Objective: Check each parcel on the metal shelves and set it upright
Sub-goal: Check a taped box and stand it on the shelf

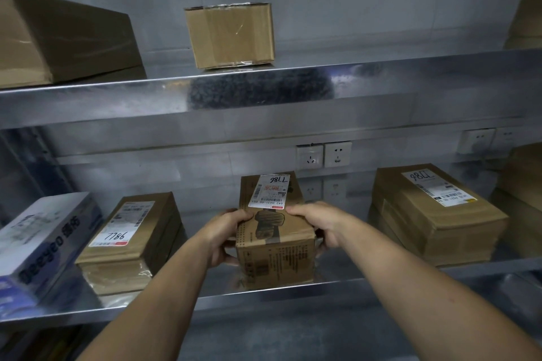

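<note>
Box (275, 261): middle of lower shelf (381, 278), label (269, 190) on top, upside down
Hands: left hand (227, 231) and right hand (319, 226) curled round its sides
Remaining: probably this one, then neighbouring boxes (132, 231)

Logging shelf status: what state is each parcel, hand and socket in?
centre parcel: gripped both sides, label up
left hand: grips centre parcel
right hand: grips centre parcel
left brown parcel: flat, label up
right brown parcel: flat, label up
white-blue box: closed
taped carton: closed
wall sockets: nothing plugged in
</note>
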The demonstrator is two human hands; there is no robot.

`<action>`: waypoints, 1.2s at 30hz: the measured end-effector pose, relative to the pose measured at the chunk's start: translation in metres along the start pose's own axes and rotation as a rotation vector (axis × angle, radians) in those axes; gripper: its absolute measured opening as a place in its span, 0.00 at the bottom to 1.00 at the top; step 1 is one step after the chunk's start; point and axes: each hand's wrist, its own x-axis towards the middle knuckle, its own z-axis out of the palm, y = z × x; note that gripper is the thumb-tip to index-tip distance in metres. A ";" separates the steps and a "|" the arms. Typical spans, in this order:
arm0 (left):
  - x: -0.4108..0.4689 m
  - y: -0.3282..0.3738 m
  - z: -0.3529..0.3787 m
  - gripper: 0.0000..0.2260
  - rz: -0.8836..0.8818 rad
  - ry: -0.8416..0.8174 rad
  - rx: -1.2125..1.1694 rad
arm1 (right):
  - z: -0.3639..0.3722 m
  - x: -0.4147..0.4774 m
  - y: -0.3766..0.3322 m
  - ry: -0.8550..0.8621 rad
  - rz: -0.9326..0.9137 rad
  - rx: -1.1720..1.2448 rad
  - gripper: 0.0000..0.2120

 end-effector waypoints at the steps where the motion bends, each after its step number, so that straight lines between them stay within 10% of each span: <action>1: 0.001 0.000 0.000 0.13 -0.003 -0.002 0.005 | 0.000 0.001 -0.001 0.002 -0.003 -0.007 0.20; 36: -0.018 0.005 0.002 0.15 0.172 0.075 -0.217 | 0.004 -0.032 -0.012 0.007 -0.161 0.212 0.15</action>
